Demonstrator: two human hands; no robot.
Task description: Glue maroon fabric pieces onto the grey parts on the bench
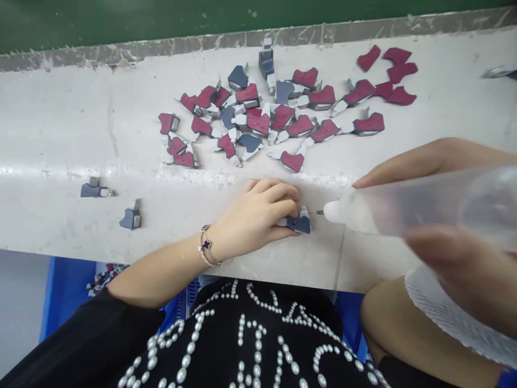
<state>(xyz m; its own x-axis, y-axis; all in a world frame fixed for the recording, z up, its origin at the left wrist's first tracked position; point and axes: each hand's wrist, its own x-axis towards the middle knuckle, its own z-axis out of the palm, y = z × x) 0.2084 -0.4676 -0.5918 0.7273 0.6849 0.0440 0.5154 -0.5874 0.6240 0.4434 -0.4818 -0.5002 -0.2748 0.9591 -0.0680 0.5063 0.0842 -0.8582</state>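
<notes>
On the table near its front edge, my left hand (258, 213) grips a small blue-grey plastic part (301, 224) with a light grey prong, held between thumb and fingers. From the right, my right hand (438, 156) is wrapped round a translucent squeeze bottle (388, 203), which lies nearly level and is blurred. Its white nozzle ends in a thin metal needle tip (320, 212) pointing left, just right of the part. Whether the tip touches the part I cannot tell. Beyond my hands lies a group of similar parts (258, 123), most with dark red faces, some bare blue-grey.
Loose dark red pieces (399, 71) lie at the back right. Two blue-grey parts (131, 216) sit apart on the left. A metal object (500, 71) reaches in at the right edge. Below the table's front edge, a blue bin (67, 291) holds more parts.
</notes>
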